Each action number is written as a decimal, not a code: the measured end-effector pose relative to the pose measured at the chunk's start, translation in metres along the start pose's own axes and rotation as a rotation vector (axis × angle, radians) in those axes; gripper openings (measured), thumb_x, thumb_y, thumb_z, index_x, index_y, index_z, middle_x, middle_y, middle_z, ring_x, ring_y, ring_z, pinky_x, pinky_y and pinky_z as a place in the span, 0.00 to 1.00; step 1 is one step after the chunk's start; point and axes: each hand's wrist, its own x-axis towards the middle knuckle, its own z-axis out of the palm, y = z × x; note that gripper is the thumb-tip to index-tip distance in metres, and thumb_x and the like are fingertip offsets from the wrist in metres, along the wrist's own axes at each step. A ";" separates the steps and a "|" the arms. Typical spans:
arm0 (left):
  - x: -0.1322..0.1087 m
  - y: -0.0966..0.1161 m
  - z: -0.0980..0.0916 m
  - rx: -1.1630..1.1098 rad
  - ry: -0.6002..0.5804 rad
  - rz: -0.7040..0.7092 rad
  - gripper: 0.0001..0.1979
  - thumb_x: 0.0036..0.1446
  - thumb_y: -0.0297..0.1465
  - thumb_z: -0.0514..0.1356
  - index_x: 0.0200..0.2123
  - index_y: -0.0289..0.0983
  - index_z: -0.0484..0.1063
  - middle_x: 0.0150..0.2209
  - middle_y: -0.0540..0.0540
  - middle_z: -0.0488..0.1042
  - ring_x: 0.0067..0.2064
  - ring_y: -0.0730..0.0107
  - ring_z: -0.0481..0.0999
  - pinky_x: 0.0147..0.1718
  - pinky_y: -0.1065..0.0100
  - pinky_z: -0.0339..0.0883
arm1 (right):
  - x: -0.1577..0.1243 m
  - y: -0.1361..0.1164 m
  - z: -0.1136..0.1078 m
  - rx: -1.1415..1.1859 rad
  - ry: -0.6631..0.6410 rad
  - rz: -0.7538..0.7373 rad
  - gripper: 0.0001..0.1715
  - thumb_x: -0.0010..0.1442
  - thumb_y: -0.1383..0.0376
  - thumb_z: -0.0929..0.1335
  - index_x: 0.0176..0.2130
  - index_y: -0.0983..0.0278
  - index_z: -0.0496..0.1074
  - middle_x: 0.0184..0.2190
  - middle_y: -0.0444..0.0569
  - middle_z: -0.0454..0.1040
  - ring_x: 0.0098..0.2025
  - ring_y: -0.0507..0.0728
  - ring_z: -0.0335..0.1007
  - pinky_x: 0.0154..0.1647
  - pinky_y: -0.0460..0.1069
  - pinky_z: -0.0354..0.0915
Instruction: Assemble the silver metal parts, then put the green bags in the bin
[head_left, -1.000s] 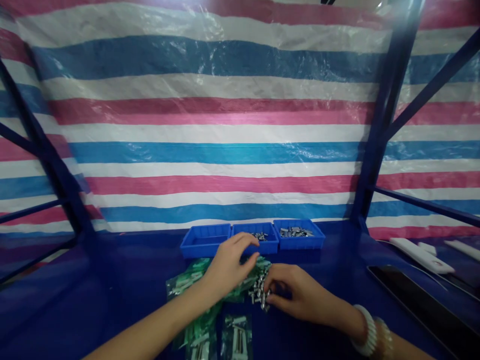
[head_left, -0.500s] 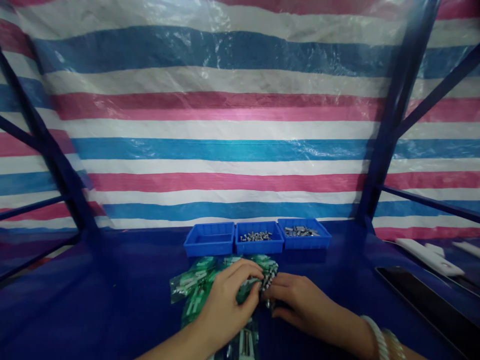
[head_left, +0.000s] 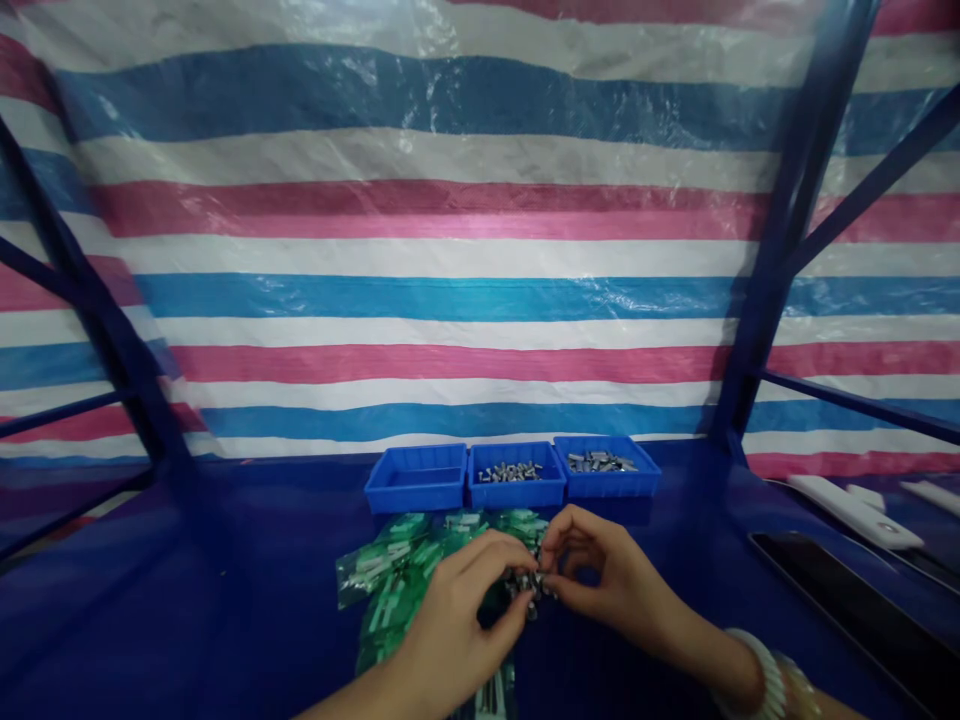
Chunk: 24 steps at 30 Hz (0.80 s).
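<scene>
My left hand [head_left: 469, 610] curls its thumb and fingers around a cluster of small shiny metal pieces [head_left: 529, 588]; whether a clear bag holds them together cannot be made out. From the other side my right hand [head_left: 600, 570] pinches the same cluster between thumb and fingertips. Under and beyond the hands lies a pile of clear bags with green and white parts inside [head_left: 397, 570]. Another clear bag with long metal pieces [head_left: 493, 693] shows below my left wrist, partly hidden by it.
Behind the pile stand three blue bins in a row: a bare left bin [head_left: 416, 478], a middle bin [head_left: 517, 494] with small metal parts and a right bin [head_left: 613, 485] with metal pieces. A black phone-like slab [head_left: 847, 600] and a white power strip [head_left: 855, 512] lie right.
My right hand has risen a little and changed from lying low beside the metal pieces to a raised pinch. The metal cluster now sits lower between both hands.
</scene>
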 end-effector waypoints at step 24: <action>0.003 0.011 0.003 -0.633 0.028 -0.537 0.06 0.52 0.30 0.65 0.35 0.36 0.74 0.28 0.48 0.77 0.30 0.71 0.77 0.32 0.70 0.71 | -0.013 -0.023 0.005 -0.208 0.007 -0.218 0.05 0.65 0.65 0.66 0.38 0.64 0.71 0.30 0.46 0.71 0.32 0.52 0.66 0.34 0.46 0.63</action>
